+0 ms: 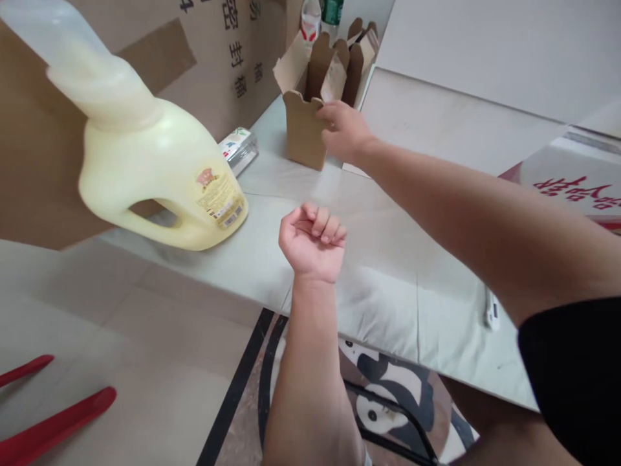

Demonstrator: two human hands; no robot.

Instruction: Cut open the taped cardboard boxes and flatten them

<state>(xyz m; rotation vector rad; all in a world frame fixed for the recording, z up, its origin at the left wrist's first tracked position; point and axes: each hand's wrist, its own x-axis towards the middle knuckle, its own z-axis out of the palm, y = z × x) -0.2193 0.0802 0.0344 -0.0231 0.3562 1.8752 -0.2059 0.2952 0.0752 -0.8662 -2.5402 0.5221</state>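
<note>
At the far side of the table, my right hand (345, 129) has its fingers closed at the near right corner of a small open brown cardboard box (305, 133). The box stands upright with its scalloped flaps raised; its contents are mostly hidden. Nearer to me, my left hand (315, 239) is held palm up over the cloth, its fingers curled in and nothing visible in them. To its left a large pale yellow handled jug (145, 168), with a label on its side, leans at an angle on the table.
A big printed carton (218, 77) stands behind the jug. Beside it lies a small clear-wrapped packet (240, 150). Bottles (332, 14) stand at the back. A white box with red writing (572, 178) is at the right, near a small white device (491, 310). Pale cloth (383, 252) covers the table.
</note>
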